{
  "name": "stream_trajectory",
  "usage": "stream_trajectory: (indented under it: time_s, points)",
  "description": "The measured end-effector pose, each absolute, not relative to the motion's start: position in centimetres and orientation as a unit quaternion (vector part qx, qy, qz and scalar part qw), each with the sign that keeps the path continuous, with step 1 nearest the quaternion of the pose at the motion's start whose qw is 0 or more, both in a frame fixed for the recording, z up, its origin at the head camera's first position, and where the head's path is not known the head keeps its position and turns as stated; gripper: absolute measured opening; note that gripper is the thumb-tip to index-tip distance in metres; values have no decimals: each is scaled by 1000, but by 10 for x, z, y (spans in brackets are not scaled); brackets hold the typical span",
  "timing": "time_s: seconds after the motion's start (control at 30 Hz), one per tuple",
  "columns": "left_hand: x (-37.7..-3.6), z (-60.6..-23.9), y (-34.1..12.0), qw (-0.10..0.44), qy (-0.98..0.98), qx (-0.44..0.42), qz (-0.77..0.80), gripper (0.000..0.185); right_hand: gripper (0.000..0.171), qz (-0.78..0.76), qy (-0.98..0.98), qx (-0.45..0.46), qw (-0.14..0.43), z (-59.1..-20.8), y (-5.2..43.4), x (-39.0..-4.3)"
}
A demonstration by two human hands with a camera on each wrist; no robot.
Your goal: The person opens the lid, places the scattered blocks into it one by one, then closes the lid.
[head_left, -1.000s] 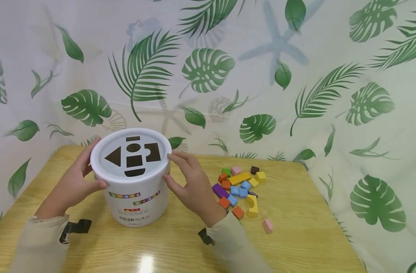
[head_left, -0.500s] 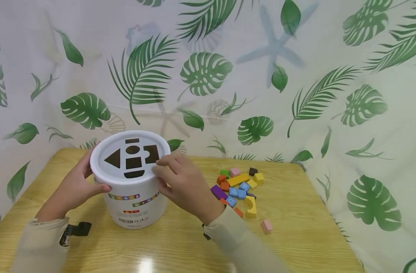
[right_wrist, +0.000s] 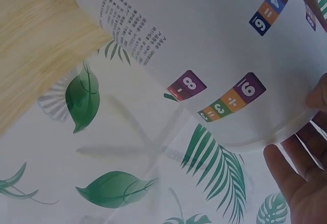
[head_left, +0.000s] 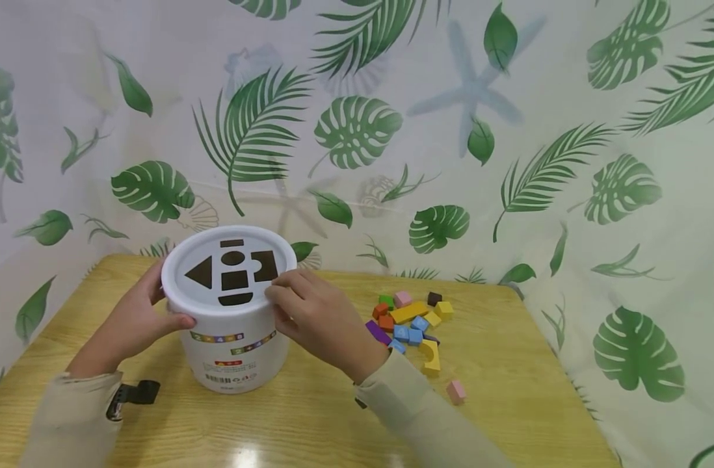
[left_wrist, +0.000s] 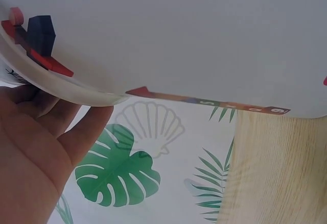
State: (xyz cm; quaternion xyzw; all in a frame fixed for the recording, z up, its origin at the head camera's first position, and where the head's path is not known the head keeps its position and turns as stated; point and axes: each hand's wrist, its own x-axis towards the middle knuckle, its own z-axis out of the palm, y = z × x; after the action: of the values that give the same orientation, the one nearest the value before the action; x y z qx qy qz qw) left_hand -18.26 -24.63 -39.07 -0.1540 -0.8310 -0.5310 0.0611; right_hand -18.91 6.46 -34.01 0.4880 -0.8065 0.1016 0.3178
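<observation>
A white plastic bucket point(head_left: 231, 357) stands upright on the table at the left of the head view. On it sits a white lid point(head_left: 207, 298) with dark cut-out holes, among them a triangle, a circle and a square. My left hand point(head_left: 137, 318) grips the lid's left rim, thumb at the front and fingers behind; the left wrist view shows the fingertips at the rim. My right hand point(head_left: 318, 318) holds the lid's right front rim, fingers bent over the top. In the right wrist view the bucket wall point(right_wrist: 214, 45) bears coloured number strips beside that hand point(right_wrist: 306, 193).
Several coloured wooden blocks point(head_left: 414, 312) lie in a loose heap right of the bucket. One pink block point(head_left: 456, 392) lies apart, nearer the front. The wooden table point(head_left: 509, 403) ends before a leaf-patterned cloth point(head_left: 357, 58) behind it.
My right hand has moved from the bucket's right side up and left onto the lid's rim, its fingers now bent over it. The left hand stays at the left rim.
</observation>
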Motion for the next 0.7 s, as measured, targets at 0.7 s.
stream_trajectory:
  time_s: [0.7]
  points:
    - [-180, -387, -245, 65, -832, -164, -525, 131, 25, 19, -790, 538, 294, -323, 61, -191]
